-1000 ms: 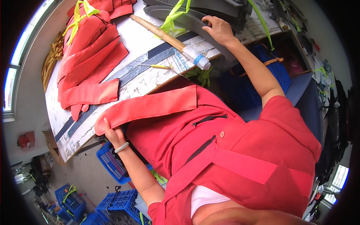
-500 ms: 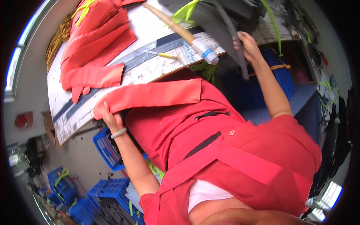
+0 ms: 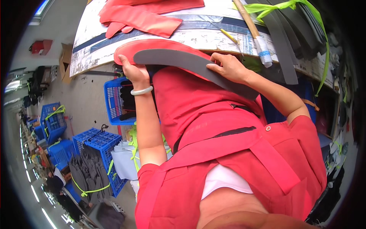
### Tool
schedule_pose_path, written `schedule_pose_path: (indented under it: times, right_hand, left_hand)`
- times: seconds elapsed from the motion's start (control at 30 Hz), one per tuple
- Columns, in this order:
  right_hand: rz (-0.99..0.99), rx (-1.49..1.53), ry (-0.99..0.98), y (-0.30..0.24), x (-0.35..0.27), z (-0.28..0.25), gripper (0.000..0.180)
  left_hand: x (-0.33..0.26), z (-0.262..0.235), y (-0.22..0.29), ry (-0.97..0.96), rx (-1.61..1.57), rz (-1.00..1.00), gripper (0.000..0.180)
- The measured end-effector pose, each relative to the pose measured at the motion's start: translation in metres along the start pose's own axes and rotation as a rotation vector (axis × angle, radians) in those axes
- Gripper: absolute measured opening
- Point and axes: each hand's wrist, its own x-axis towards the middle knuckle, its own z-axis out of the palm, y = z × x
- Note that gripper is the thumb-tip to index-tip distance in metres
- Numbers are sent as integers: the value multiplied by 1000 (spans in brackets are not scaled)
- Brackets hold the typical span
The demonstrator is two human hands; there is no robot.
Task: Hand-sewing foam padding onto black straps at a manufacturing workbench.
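At the bench's point(image 3: 101, 53) near edge, the left hand point(image 3: 135, 73) pinches the red piece point(image 3: 160, 44) by its rounded end, most fingers hidden; the right hand point(image 3: 230, 69) pinches the grey strip point(image 3: 181, 62) overlapping it. A loose right pinch could let the strip skew, its far end being unsupported.

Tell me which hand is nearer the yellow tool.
Right. The right hand is below the yellow tool in the picture; the left hand is farther, down and left.
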Motion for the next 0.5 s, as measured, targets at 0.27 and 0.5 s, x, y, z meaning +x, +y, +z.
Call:
schedule_pose_path:
  times: [0.27, 0.5]
  right_hand:
    - [-428, 219, -121, -94, 54, 19, 35]
    - [-421, 305, 179, -123, 70, 39, 26]
  left_hand:
    - [-90, 15, 2, -155, 22, -15, 28]
    - [-94, 13, 42, -152, -245, -54, 21]
